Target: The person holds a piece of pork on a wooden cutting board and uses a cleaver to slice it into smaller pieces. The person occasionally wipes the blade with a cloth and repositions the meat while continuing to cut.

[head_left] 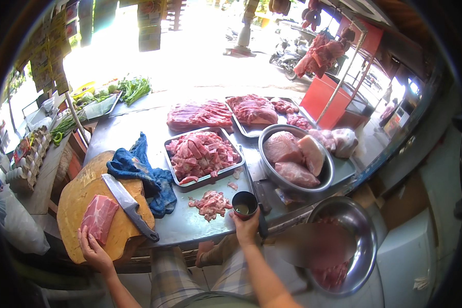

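On the round wooden chopping block point(69, 205) lies a slab of raw meat point(99, 215). My left hand point(91, 251) touches its near end, fingers stretched out and thumb apart. A large knife point(122, 196) rests on the block to the right of the slab, its dark handle toward me. My right hand point(248, 228) is closed around a dark cup point(245, 204) with some liquid in it, at the near edge of the metal table. Just left of the cup sits a small heap of meat scraps point(210, 204).
A blue cloth point(143, 174) lies partly over the block. Beyond are a tray of cut meat point(203, 154), a large slab point(199, 114) and a steel bowl of big chunks point(295, 159). A lower bowl point(367, 246) stands right, partly blurred. Meat hangs point(321, 54) at upper right.
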`<state>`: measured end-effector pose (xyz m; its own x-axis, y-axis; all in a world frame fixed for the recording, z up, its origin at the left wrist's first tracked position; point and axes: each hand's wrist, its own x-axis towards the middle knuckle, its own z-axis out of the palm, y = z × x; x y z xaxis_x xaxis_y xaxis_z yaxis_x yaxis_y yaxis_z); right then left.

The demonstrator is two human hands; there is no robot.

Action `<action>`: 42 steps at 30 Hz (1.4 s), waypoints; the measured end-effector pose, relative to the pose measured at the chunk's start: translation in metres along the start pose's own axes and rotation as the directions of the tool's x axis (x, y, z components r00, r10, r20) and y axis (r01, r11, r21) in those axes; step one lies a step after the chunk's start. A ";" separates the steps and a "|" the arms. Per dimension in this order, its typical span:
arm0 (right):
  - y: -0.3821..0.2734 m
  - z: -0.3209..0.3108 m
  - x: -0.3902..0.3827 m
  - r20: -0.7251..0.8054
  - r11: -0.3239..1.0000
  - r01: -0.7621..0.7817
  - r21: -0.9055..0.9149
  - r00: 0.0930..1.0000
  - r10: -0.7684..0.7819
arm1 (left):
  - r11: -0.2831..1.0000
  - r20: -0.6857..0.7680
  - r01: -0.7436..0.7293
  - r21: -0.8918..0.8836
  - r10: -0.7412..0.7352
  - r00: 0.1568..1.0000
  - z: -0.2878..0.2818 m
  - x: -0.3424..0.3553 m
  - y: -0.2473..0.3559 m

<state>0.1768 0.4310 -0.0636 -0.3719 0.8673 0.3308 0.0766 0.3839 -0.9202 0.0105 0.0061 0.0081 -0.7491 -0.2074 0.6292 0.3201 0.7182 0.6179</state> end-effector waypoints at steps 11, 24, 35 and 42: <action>0.007 -0.005 -0.006 -0.012 0.998 0.010 0.063 1.000 -0.009 | 1.000 0.002 0.005 0.002 -0.005 1.000 -0.002 -0.001 0.002; -0.020 -0.050 -0.079 0.426 0.982 0.009 -0.186 0.902 0.072 | 1.000 -0.006 0.004 -0.010 -0.004 1.000 0.001 -0.002 0.000; 0.014 -0.020 -0.109 0.907 0.723 0.577 -0.380 0.384 0.170 | 1.000 0.002 -0.004 -0.003 0.004 1.000 -0.002 -0.001 0.005; 0.030 -0.019 -0.110 0.889 0.737 0.546 -0.399 0.428 0.164 | 1.000 -0.003 0.017 -0.010 -0.017 1.000 -0.001 -0.001 0.006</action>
<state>0.2371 0.3535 -0.1238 -0.9687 0.1522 -0.1959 0.2224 0.8827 -0.4139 0.0139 0.0101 0.0116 -0.7529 -0.2213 0.6198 0.3132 0.7078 0.6332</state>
